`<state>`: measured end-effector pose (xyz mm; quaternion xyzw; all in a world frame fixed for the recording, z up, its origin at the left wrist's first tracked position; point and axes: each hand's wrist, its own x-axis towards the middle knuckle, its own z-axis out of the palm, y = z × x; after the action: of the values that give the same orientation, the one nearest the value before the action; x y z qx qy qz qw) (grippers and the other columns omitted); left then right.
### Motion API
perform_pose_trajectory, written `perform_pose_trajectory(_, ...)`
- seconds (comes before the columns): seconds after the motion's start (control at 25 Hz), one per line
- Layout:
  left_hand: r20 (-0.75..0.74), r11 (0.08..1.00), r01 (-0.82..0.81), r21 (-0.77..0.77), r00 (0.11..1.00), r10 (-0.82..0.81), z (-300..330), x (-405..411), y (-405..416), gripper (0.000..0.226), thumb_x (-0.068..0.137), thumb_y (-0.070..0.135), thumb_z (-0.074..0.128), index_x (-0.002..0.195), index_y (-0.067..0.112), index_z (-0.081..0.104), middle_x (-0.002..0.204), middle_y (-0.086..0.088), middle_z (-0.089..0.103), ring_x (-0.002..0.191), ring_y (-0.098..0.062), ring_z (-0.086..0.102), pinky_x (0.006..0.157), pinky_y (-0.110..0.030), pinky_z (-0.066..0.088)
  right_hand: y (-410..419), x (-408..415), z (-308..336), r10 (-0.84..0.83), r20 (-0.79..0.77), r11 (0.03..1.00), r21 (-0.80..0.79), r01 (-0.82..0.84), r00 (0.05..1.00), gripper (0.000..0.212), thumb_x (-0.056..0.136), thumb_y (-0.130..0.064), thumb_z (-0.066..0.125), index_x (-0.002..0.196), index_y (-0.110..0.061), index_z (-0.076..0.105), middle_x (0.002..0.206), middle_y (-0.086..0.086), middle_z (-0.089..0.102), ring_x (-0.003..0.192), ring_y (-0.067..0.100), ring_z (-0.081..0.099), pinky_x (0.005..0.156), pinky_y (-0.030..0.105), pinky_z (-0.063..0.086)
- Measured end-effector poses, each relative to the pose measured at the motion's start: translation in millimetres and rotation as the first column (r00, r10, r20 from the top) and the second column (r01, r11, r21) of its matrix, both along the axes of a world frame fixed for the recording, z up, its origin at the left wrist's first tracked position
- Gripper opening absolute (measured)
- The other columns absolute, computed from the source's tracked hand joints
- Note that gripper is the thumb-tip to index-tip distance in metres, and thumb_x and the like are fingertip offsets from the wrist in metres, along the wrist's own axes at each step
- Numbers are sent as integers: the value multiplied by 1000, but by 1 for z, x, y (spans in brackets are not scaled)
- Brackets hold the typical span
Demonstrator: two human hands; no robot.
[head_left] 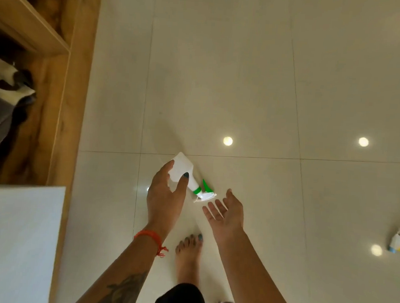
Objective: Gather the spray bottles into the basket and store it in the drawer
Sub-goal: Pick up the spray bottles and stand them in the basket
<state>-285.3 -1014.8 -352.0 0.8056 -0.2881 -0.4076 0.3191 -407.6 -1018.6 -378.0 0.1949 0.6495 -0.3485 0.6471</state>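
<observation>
- Nearest, a bare foot (pixel 188 251) stands on the tiled floor (pixel 245 84), between the two forearms
- The left hand (pixel 165 196) wraps thumb and fingers round the body of a white spray bottle (pixel 181 171), which lies tilted with its green trigger (pixel 206 185) and nozzle pointing right, low over the floor just ahead of the foot
- The right hand (pixel 228 211) is spread with nothing in it, palm up, just beside the nozzle but apart from it
- The bottle looks like light, stiff, smooth plastic; whether it holds liquid I cannot tell. The wide body or the neck under the trigger is probably the surest hold
- Well off to the right, at the picture's edge, a second bottle (pixel 399 242) lies on the floor
- No basket is in view
- Far left, the wooden cabinet (pixel 82 74) stands open, with dark and white cloth (pixel 5 97) inside
</observation>
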Motion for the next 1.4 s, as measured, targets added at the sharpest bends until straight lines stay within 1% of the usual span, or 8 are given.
perform_pose_trajectory(0.16,136,969,226,99,962,-239,-64,18,-31,60,87,36,60,140,23,36,147,0,40,134,-20,36,107,-30,32,-13,25,-67,-82,86,982,179,65,993,52,90,-24,57,134,-3,38,128,19,44,119,37,47,98,47,42)
perform_pose_trajectory(0.28,213,926,327,191,907,-364,-112,28,-52,69,88,41,58,145,20,27,155,-5,26,142,-25,22,115,-45,26,-18,45,-114,-109,150,962,266,66,983,63,89,-27,59,139,-2,30,137,21,36,125,38,41,104,50,38)
perform_pose_trajectory(0.4,229,900,351,257,883,-410,-152,35,-65,76,87,44,57,148,20,20,158,-5,16,146,-26,12,117,-46,19,-26,62,-151,-130,170,960,268,81,977,63,88,-35,59,136,-6,31,127,18,38,119,33,42,104,51,39)
perform_pose_trajectory(0.56,195,896,358,263,890,-413,-186,37,-62,78,85,45,59,148,20,19,158,-4,20,145,-25,16,117,-46,21,-37,77,-183,-145,162,963,249,102,976,53,88,-40,56,127,-8,39,110,14,46,114,32,49,101,49,42)
perform_pose_trajectory(0.84,147,966,170,196,969,-200,-170,35,-26,73,83,39,63,144,18,28,147,-6,38,134,-27,35,110,-41,35,-32,78,-164,-118,80,984,143,105,990,25,92,-17,53,114,-6,48,111,18,64,102,34,62,93,48,50)
perform_pose_trajectory(1.0,63,991,-10,131,998,2,-120,27,15,72,83,39,64,143,22,29,146,-3,39,132,-24,38,107,-36,36,-9,68,-111,21,3,997,69,-22,1000,39,89,-13,57,125,-10,42,95,15,63,88,31,63,89,48,53)
perform_pose_trajectory(1.2,5,969,-243,52,970,243,-41,28,72,70,82,38,65,141,26,30,142,-1,42,116,-14,42,88,-25,35,27,76,-30,222,-45,975,-19,-223,974,42,89,-13,57,128,-6,43,94,16,61,87,31,61,85,46,54)
perform_pose_trajectory(1.4,13,903,-429,-6,903,429,19,46,149,70,81,38,64,141,25,31,141,-1,44,123,-21,44,92,-28,38,90,107,35,385,-40,920,-65,-387,922,44,90,-13,58,129,-6,42,91,15,60,89,31,61,83,45,53)
